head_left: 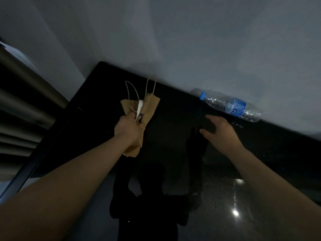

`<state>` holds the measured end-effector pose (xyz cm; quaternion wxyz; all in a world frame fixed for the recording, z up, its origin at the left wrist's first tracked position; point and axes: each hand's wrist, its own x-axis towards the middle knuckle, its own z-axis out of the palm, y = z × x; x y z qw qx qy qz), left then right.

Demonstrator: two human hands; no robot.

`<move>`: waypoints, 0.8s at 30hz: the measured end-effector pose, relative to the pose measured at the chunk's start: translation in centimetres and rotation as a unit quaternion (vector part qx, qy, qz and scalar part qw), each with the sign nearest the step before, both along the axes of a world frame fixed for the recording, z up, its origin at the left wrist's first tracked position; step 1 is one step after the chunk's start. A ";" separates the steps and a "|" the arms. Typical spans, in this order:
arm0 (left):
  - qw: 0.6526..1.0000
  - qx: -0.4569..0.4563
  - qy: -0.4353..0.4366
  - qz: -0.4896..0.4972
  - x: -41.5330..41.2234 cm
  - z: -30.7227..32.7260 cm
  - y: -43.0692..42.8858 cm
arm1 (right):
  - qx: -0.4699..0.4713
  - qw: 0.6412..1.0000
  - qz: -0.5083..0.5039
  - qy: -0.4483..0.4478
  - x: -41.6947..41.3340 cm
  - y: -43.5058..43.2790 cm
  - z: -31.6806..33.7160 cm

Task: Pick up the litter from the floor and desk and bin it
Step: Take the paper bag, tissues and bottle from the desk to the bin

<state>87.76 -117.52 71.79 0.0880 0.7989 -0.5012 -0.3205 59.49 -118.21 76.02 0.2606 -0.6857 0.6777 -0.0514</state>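
Note:
My left hand (127, 126) grips a crumpled brown paper bag (147, 108) with twine handles, together with a white scrap of paper (139, 107), held above the dark glossy desk (173, 105). An empty clear plastic bottle (231, 105) with a blue cap and blue label lies on its side at the desk's far edge against the wall. My right hand (219, 132) hovers over the desk with fingers spread, a short way below and left of the bottle, not touching it.
A pale wall (191, 40) runs behind the desk. Beige curtains (22, 94) hang at the left. The desk's polished top reflects my arms, my silhouette and ceiling lights (235, 213) at the lower right.

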 end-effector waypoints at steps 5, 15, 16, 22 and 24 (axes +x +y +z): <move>0.998 -0.029 -0.025 -0.052 -1.9 1.0 0.2 | -0.045 0.995 -0.003 0.094 -3.2 -3.0 0.8; 0.988 -0.059 -0.056 -0.132 -4.4 3.0 1.4 | -0.020 0.977 -0.002 0.213 -6.6 -7.2 -1.2; 0.987 -0.062 -0.060 -0.137 -4.6 3.1 1.6 | -0.024 0.974 0.004 0.225 -6.8 -7.3 -1.4; 0.985 -0.068 -0.056 -0.151 -5.6 3.4 2.5 | -0.001 0.965 0.007 0.261 -6.9 -7.6 -1.8; 0.985 -0.070 -0.053 -0.146 -5.8 3.6 2.5 | 0.065 0.962 0.011 0.266 -7.0 -7.3 -2.0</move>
